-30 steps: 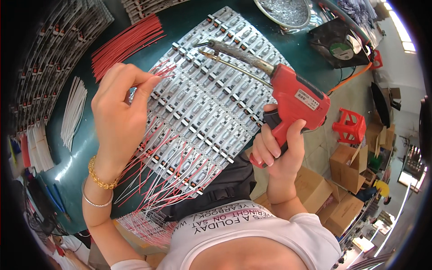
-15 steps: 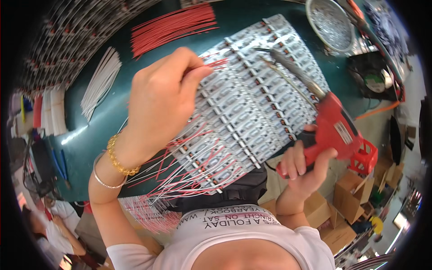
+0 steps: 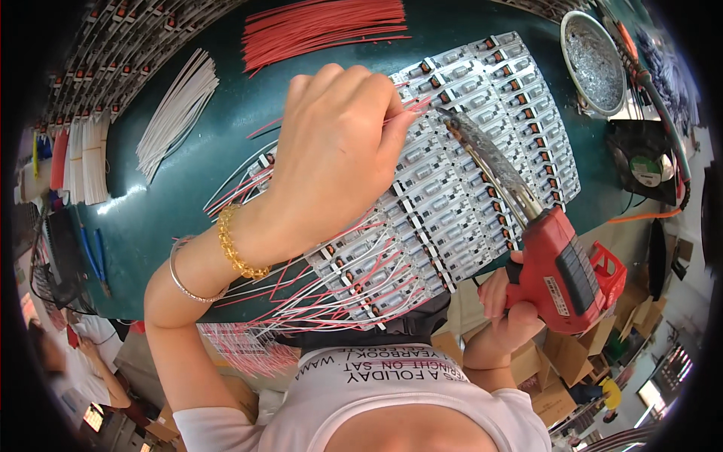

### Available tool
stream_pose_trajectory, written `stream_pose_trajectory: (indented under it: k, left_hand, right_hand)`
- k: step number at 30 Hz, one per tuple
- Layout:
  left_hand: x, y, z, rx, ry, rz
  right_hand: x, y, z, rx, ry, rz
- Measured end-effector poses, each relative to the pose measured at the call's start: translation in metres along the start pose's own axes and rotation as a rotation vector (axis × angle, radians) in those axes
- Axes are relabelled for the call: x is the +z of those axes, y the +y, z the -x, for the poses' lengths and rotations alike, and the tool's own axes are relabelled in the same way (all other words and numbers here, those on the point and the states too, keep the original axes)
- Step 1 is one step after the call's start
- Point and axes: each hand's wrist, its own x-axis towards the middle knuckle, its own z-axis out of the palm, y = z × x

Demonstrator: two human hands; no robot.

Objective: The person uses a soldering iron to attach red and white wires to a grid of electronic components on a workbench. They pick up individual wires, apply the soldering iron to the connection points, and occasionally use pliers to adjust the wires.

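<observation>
1. Head view, left: your left hand (image 3: 339, 151) pinches thin red wires (image 3: 419, 106) over the module panel (image 3: 452, 226) on the counter (image 3: 233, 120); they look light and springy, best held near their ends.
2. Head view, right: your right hand (image 3: 512, 320) grips the red soldering gun (image 3: 556, 264), its tip near the wires; probably weighty, so hold the handle, never the metal barrel (image 3: 497, 156).
3. Head view, middle: the panel looks stiff yet fragile; hold its edges.

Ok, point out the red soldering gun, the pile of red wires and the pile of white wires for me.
Red soldering gun (image 3: 559, 264): head view, on its body.
Pile of red wires (image 3: 324, 32): head view, mid-pile.
Pile of white wires (image 3: 178, 113): head view, mid-pile.
</observation>
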Motion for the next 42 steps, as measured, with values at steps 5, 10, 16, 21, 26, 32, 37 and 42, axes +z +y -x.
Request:
stream_pose_trajectory:
  k: [5, 10, 16, 21, 26, 32, 37, 42]
  left_hand:
    - [-0.001, -0.002, 0.001, -0.002, 0.009, 0.038]
    - [0.0, -0.003, 0.002, 0.008, 0.009, 0.044]
    - [0.0, -0.003, 0.002, 0.019, 0.022, 0.031]
    - [0.002, -0.003, 0.002, 0.019, 0.016, 0.028]
    - [0.002, -0.003, 0.003, 0.024, 0.025, 0.026]
    - [-0.002, -0.001, 0.001, 0.057, 0.064, -0.013]
    - [-0.015, 0.006, 0.001, 0.103, 0.051, 0.027]
    - [-0.002, 0.008, 0.008, -0.01, -0.019, 0.077]
  right_hand:
    - [0.006, -0.002, -0.001, 0.016, 0.014, -0.041]
    - [0.018, -0.019, -0.006, 0.092, -0.041, -0.104]
    - [0.007, -0.002, -0.001, 0.001, -0.012, -0.044]
    - [0.018, -0.025, -0.008, 0.086, -0.061, -0.123]
    - [0.021, -0.027, -0.011, 0.089, -0.078, -0.137]
    - [0.017, -0.028, -0.012, 0.105, -0.134, -0.215]
    - [0.01, -0.034, -0.007, 0.133, -0.079, -0.265]
    - [0.006, -0.032, -0.004, 0.144, -0.118, -0.261]
